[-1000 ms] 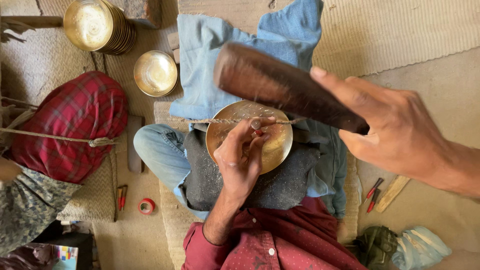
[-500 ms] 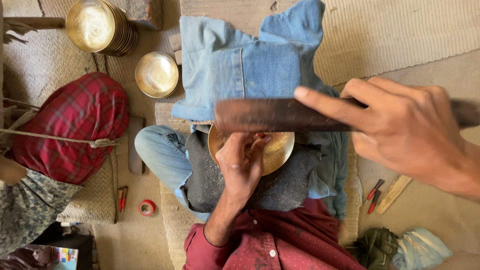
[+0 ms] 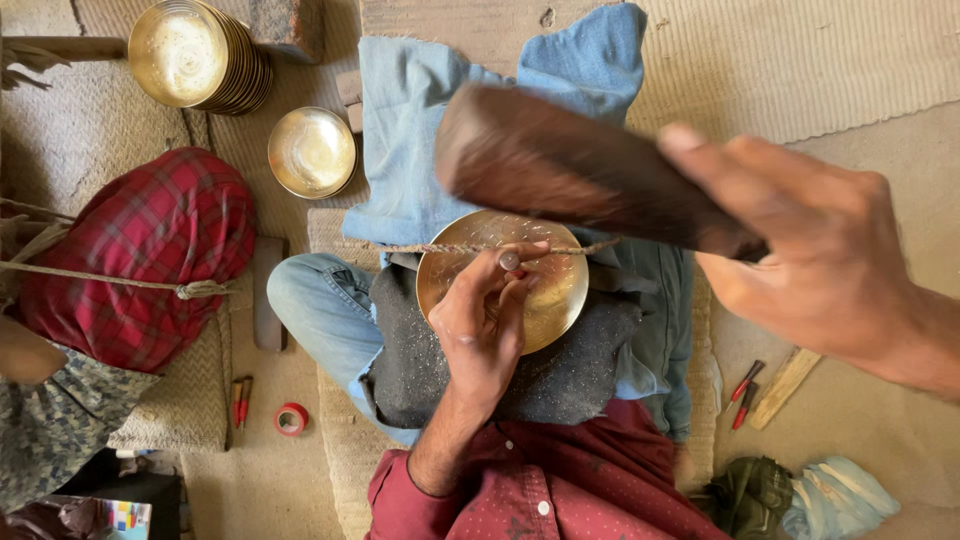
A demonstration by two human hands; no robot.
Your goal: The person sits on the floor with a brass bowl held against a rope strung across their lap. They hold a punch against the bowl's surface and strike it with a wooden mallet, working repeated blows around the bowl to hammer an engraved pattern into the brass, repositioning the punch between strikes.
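Observation:
A round brass plate (image 3: 556,300) rests on a grey cloth pad (image 3: 585,375) in my lap, with a thin cord (image 3: 420,248) stretched across its top. My left hand (image 3: 480,330) lies on the plate and pinches a small metal punch (image 3: 510,262) upright against it. Close to the camera and blurred, my right hand (image 3: 815,260) grips a dark wooden mallet (image 3: 570,170). The mallet's head hangs above the plate's far edge, tilted up to the left.
A stack of brass bowls (image 3: 195,55) and a single brass bowl (image 3: 312,152) sit at the upper left. A red plaid cushion (image 3: 140,250) lies left, a red tape roll (image 3: 291,418) beside my knee. Red-handled tools (image 3: 742,385) and a wooden stick (image 3: 785,385) lie right.
The mallet swung down to level over the plate half a second ago and is now lifted and tilted again. My left hand has stayed on the plate with the punch.

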